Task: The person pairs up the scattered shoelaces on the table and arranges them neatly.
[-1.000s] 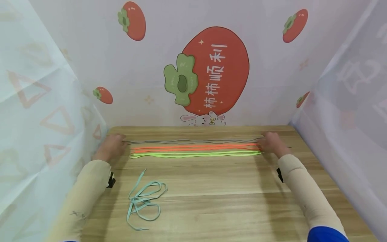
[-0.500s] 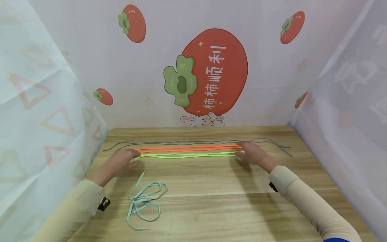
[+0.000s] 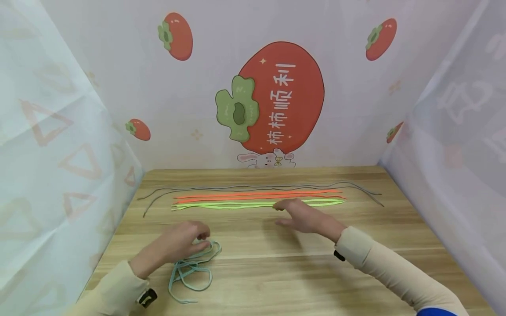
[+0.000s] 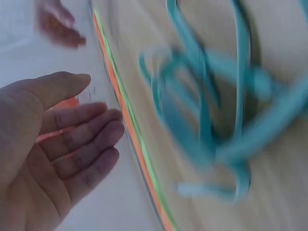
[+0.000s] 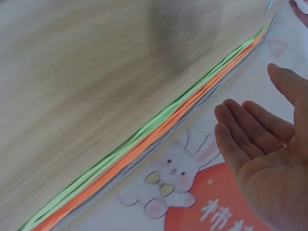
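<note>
Over the tangled teal shoelace (image 3: pixel 199 288) my left hand (image 3: pixel 175 243) hovers with relaxed fingers and nothing in them; it covers the lace's upper part in the head view. The left wrist view has that lace blurred, to the right of the fingers. My right hand (image 3: pixel 304 216) is above the table just in front of the stretched lime-green shoelace (image 3: pixel 237 204), its fingers loosely bent and holding nothing. Behind the green one lies an orange shoelace (image 3: pixel 253 194), doubled into parallel strands. Farthest back, a grey shoelace (image 3: pixel 237 187) runs wider than the others, with its ends curving forward.
The wooden table (image 3: pixel 253 272) ends at a white back sheet (image 3: pixel 189 92) printed with persimmons and a rabbit. White patterned sheets stand along the left (image 3: pixel 51 131) and right (image 3: pixel 458 131) sides.
Both hands have left the ends of the stretched shoelaces and come inward and nearer. The left hand is now over the teal shoelace. The grey shoelace's ends are let go.
</note>
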Motion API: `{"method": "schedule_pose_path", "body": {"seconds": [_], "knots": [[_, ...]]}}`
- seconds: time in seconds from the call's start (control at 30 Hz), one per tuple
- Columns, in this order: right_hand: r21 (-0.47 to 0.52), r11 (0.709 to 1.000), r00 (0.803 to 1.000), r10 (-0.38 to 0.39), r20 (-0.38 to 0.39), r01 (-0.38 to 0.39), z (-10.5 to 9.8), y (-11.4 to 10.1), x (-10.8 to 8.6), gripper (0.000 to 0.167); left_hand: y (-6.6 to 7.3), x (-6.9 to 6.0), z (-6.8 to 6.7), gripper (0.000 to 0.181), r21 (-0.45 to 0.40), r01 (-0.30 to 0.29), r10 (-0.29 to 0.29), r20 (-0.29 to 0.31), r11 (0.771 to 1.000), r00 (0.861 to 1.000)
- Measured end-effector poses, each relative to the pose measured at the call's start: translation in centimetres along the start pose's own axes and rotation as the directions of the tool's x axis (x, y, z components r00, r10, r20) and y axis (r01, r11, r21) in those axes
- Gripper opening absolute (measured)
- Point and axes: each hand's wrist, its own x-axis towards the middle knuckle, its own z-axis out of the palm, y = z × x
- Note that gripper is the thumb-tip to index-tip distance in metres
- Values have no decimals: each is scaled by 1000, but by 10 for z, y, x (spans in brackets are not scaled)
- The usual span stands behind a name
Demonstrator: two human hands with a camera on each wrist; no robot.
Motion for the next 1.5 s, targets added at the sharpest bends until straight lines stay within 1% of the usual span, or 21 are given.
{"method": "schedule_pose_path", "body": {"seconds": [0.07, 0.17, 0.3, 0.47, 0.53, 0.7, 0.8, 0.87, 0.93, 1.0, 1.07, 1.17, 1.23, 1.37, 1.5], "knots": [[4, 999, 999, -33, 20, 33, 5, -10, 2, 49, 9, 1, 6, 13, -28, 33, -33, 14, 999, 999], [-3, 997, 996, -81, 39, 81, 15, -21, 6, 49, 18, 2, 17, 16, -54, 73, -73, 20, 996, 997], [-4, 993, 992, -114, 54, 115, 27, -34, 11, 50, 22, 3, 33, 18, -36, 91, -91, 7, 995, 996], [-8, 988, 987, -153, 56, 153, 41, -47, 15, 49, 25, 5, 50, 26, -49, 132, -132, 16, 990, 991], [-16, 985, 983, -173, 54, 174, 47, -51, 16, 48, 26, 6, 55, 24, -49, 139, -139, 3, 989, 990], [-20, 977, 977, -211, 42, 212, 58, -57, 18, 45, 31, 13, 66, 15, -27, 119, -121, -67, 992, 990], [10, 975, 974, -223, 44, 223, 64, -59, 18, 45, 35, 19, 70, 12, -25, 97, -99, -87, 995, 991], [45, 973, 972, -229, 48, 227, 67, -60, 18, 45, 39, 23, 72, 9, -46, 82, -86, -95, 996, 992], [82, 970, 971, -234, 51, 230, 69, -60, 17, 46, 42, 28, 73, 7, -102, 66, -76, -99, 993, 992], [111, 964, 968, -248, 37, 243, 70, -60, 16, 45, 46, 33, 72, 6, -192, 59, -77, -90, 980, 993], [126, 955, 963, -270, 7, 267, 71, -60, 15, 43, 51, 37, 71, 6, -291, 66, -90, -68, 954, 994], [160, 943, 956, -292, -31, 293, 70, -58, 13, 39, 56, 43, 69, 7, -398, 77, -102, -42, 914, 994], [199, 936, 957, -287, -46, 291, 69, -56, 11, 36, 59, 46, 68, 8, -442, 71, -97, -36, 894, 995], [303, 919, 967, -250, -46, 252, 68, -50, 7, 28, 62, 50, 66, 10, -501, 47, -73, -32, 864, 997], [363, 905, 974, -225, -35, 222, 67, -45, 2, 18, 64, 52, 63, 11, -532, 40, -59, -20, 846, 998]]}}
